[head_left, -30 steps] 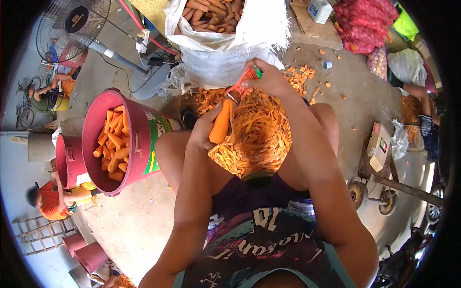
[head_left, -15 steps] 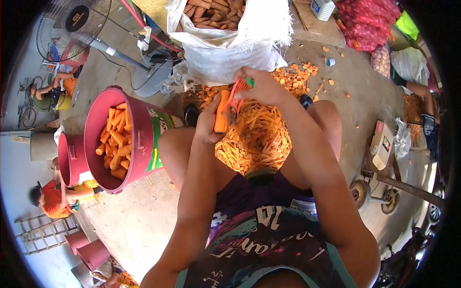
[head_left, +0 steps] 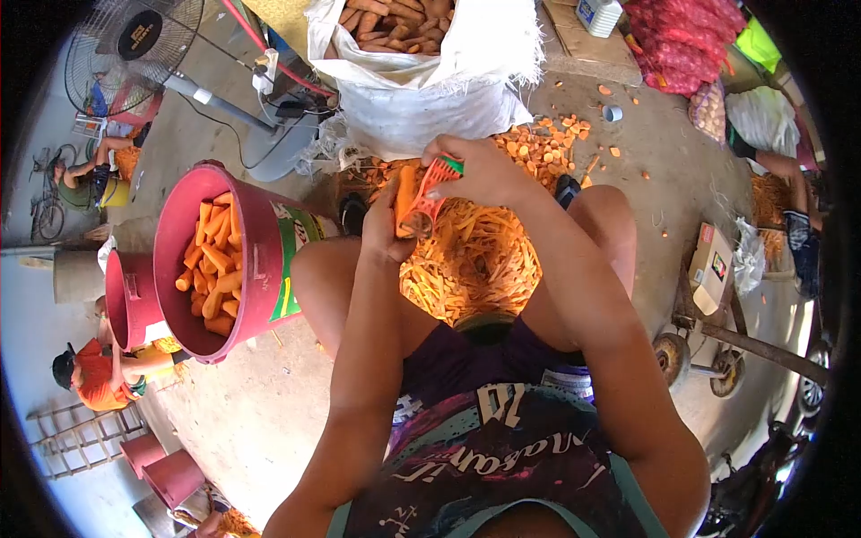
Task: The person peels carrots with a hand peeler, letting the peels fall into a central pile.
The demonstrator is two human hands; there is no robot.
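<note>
A carrot (head_left: 406, 199) with bright orange flesh stands roughly upright in my left hand (head_left: 383, 220), whose fingers wrap round it. My right hand (head_left: 480, 170) grips a red and green peeler (head_left: 434, 191), its lower end against or very close to the carrot's side. Below both hands, between my knees, lies a heap of orange carrot peelings (head_left: 475, 260); the container under it is mostly hidden. To my left a large red bucket (head_left: 256, 269) holds several peeled carrots (head_left: 215, 255).
A white sack (head_left: 421, 108) of unpeeled carrots (head_left: 395, 22) stands ahead. Carrot pieces (head_left: 547, 143) litter the floor beside it. A fan (head_left: 134, 54) is at far left, a hand cart (head_left: 704, 341) at right, red mesh sacks (head_left: 686, 40) behind. Other people sit at the left and right edges.
The peeler has moved down along the carrot, and my right hand has shifted slightly left and lower. The carrot stays in my left hand, which has moved a little left.
</note>
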